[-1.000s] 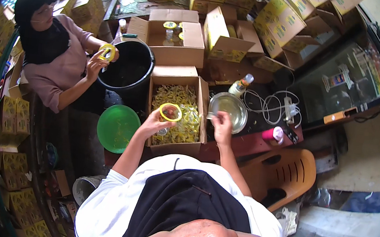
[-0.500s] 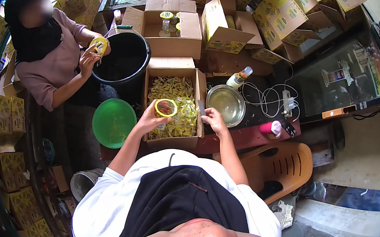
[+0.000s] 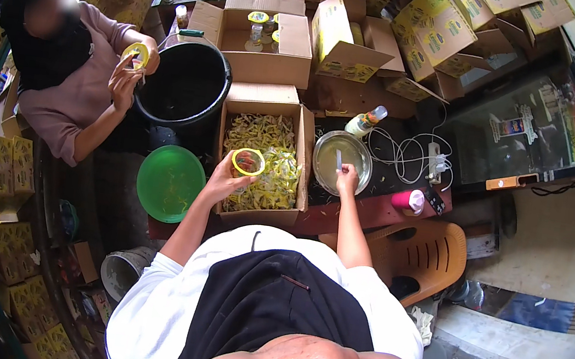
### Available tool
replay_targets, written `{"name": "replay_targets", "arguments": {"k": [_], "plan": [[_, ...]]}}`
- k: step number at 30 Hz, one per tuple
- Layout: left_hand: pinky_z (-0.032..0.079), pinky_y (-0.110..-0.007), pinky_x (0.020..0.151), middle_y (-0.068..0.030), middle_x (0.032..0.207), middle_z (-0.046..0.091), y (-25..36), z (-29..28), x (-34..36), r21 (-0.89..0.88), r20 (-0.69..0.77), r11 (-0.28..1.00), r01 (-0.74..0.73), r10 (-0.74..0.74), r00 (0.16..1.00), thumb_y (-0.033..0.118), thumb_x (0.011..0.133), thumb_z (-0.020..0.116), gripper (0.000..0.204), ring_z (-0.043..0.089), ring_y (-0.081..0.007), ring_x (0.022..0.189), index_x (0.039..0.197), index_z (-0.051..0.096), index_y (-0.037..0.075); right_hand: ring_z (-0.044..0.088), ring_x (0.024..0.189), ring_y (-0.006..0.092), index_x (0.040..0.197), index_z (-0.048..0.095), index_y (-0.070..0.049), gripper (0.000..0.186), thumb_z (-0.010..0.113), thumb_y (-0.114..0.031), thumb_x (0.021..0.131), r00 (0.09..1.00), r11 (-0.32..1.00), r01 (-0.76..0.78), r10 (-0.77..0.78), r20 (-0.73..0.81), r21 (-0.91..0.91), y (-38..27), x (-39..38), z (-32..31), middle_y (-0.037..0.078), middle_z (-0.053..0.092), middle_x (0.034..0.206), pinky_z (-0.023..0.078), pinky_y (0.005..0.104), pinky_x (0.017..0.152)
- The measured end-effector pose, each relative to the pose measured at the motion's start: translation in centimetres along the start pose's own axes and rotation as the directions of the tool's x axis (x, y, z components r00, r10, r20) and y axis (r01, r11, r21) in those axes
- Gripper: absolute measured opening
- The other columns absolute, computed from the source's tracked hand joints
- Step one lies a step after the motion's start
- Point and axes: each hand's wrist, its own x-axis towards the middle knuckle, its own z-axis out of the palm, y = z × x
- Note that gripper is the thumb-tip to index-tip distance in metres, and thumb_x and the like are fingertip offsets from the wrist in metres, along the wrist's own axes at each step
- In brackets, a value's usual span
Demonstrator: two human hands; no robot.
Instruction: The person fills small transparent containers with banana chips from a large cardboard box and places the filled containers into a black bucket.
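Note:
My left hand (image 3: 223,183) grips a clear jar with a yellow rim (image 3: 247,162), something reddish visible inside, above an open cardboard box (image 3: 260,92) of small yellow wrapped pieces (image 3: 258,128). To its right, my right hand (image 3: 347,177) holds a flat, pale or metal blade-like tool (image 3: 339,158) over a round metal bowl (image 3: 364,150) of clear liquid; whether the tool touches the liquid I cannot tell. A bottle (image 3: 365,121) stands behind the bowl.
A co-worker (image 3: 67,85) at left handles a yellow-rimmed item beside a black bucket (image 3: 221,76). Nearby are a green basin (image 3: 156,180), boxes (image 3: 423,30), power strip (image 3: 437,163), cables, pink spool (image 3: 408,201), orange chair (image 3: 429,260) and glass-fronted cabinet (image 3: 540,133).
My right hand with the tool has shifted from the box's edge onto the bowl. My left hand has drifted slightly left, still holding the jar. The co-worker's hands have moved left.

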Motion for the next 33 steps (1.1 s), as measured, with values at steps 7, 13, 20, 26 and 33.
{"name": "replay_targets", "arguments": {"k": [7, 13, 20, 26, 33], "plan": [[0.046, -0.031, 0.096, -0.0073, 0.114, 0.059, -0.7, -0.3, -0.1, 0.205, -0.061, 0.972, -0.112, 0.127, 0.990, 0.006, 0.075, 0.075, 0.055, 0.057, -0.0172, 0.109, 0.124, 0.051, 0.003, 0.063, 0.092, 0.0339, 0.087, 0.069, -0.009, 0.014, 0.063, -0.003, 0.077, 0.971, 0.900, 0.234, -0.231, 0.051, -0.369, -1.9, -2.2, -0.5, 0.013, 0.063, 0.094, 0.051, 0.0450, 0.079], [0.044, -0.030, 0.094, -0.0048, 0.111, 0.056, 0.3, 0.4, -0.3, 0.328, -0.065, 0.940, -0.090, 0.117, 0.991, 0.011, 0.075, 0.071, 0.061, 0.056, -0.0164, 0.103, 0.128, 0.041, 0.008, 0.062, 0.086, 0.0299, 0.094, 0.067, -0.005, 0.017, 0.067, -0.002, 0.078, 0.973, 0.956, 0.229, -0.227, 0.033, -0.183, -5.9, -4.8, -2.3, 0.012, 0.061, 0.091, 0.050, 0.0414, 0.079], [0.052, -0.027, 0.077, -0.0072, 0.115, 0.056, 1.2, 2.4, -0.3, -0.093, -0.104, 0.994, 0.050, -0.059, 0.993, 0.018, 0.081, 0.072, 0.070, 0.061, -0.0199, 0.096, 0.135, 0.028, 0.012, 0.063, 0.073, 0.0208, 0.098, 0.069, -0.002, 0.015, 0.067, -0.001, 0.084, 0.909, 0.884, 0.387, -0.413, 0.050, 0.264, -15.8, -11.0, -3.6, 0.011, 0.060, 0.087, 0.051, 0.0330, 0.067], [0.054, -0.030, 0.074, -0.0053, 0.120, 0.049, 0.1, 2.9, 0.5, 0.404, -0.124, 0.891, -0.206, 0.277, 0.953, 0.023, 0.090, 0.069, 0.050, 0.060, -0.0153, 0.099, 0.130, 0.042, 0.012, 0.062, 0.074, 0.0215, 0.097, 0.068, -0.001, 0.014, 0.067, 0.000, 0.084, 0.861, 0.791, 0.435, -0.505, 0.058, 0.429, -18.2, -13.6, -2.9, 0.010, 0.059, 0.089, 0.050, 0.0322, 0.066], [0.053, -0.029, 0.077, -0.0060, 0.107, 0.061, -0.9, 2.6, -0.3, 0.269, -0.060, 0.938, -0.217, 0.241, 0.969, 0.017, 0.095, 0.062, 0.018, 0.060, -0.0147, 0.098, 0.107, 0.062, 0.005, 0.063, 0.078, 0.0251, 0.097, 0.068, -0.002, 0.015, 0.069, -0.002, 0.082, 0.893, 0.813, 0.382, -0.447, 0.050, 0.440, -19.2, -14.3, -3.5, 0.011, 0.060, 0.089, 0.050, 0.0357, 0.067]]}}
